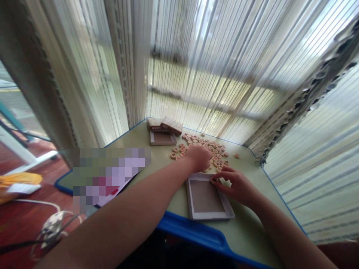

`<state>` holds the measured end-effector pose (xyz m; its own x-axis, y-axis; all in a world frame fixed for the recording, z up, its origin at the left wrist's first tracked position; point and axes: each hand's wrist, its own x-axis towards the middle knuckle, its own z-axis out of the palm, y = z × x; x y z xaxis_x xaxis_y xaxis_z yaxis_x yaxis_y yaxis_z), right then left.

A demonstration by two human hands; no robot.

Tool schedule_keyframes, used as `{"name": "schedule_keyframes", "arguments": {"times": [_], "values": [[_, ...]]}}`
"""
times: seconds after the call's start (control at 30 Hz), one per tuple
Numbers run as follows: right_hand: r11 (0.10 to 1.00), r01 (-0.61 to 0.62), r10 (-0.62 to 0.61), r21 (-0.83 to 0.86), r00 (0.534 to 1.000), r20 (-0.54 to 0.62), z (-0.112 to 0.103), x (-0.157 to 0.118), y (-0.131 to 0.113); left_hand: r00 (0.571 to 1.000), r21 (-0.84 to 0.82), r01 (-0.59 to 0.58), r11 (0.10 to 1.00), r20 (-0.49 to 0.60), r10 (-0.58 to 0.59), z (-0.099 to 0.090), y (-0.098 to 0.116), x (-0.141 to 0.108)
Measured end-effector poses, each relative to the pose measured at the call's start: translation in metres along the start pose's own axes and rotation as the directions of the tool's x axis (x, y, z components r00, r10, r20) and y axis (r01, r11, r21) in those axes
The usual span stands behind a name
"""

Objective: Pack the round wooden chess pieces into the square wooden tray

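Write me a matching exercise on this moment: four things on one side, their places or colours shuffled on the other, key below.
1. left hand
2. right hand
3. near tray
4. table edge

A. blue
B. at the near tray's far rim
C. pale rim, brown inside
D. at the round pieces

Pairs: 1-D, 2-B, 3-C, 4-A

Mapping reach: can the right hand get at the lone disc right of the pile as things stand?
Probably yes: nothing visible lies between the right hand and the lone disc; the left hand is at the pile. The right seems to pinch another disc, though, which may need releasing.
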<state>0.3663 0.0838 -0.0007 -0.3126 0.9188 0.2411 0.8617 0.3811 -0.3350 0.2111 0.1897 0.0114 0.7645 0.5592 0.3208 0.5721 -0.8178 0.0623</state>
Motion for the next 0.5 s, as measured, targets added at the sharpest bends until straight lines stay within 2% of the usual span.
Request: {"name": "schedule_keyframes", "arguments": {"times": [0.17, 0.3, 0.5], "values": [[1.000, -0.004, 0.003, 0.022, 1.000, 0.025, 0.000, 0.001, -0.004, 0.998, 0.001, -0.061, 0.998, 0.023, 0.061, 0.000, -0.001, 0.001], [1.000, 0.000, 0.000, 0.010, 1.000, -0.005, -0.001, 0.001, -0.001, 0.999, -0.003, -0.045, 0.999, -0.011, 0.045, -0.003, -0.003, 0.000], [1.000, -0.003, 0.005, 0.024, 0.998, -0.067, 0.000, 0.002, 0.008, 1.000, -0.008, -0.020, 1.000, 0.017, 0.020, -0.007, -0.003, 0.000]]}}
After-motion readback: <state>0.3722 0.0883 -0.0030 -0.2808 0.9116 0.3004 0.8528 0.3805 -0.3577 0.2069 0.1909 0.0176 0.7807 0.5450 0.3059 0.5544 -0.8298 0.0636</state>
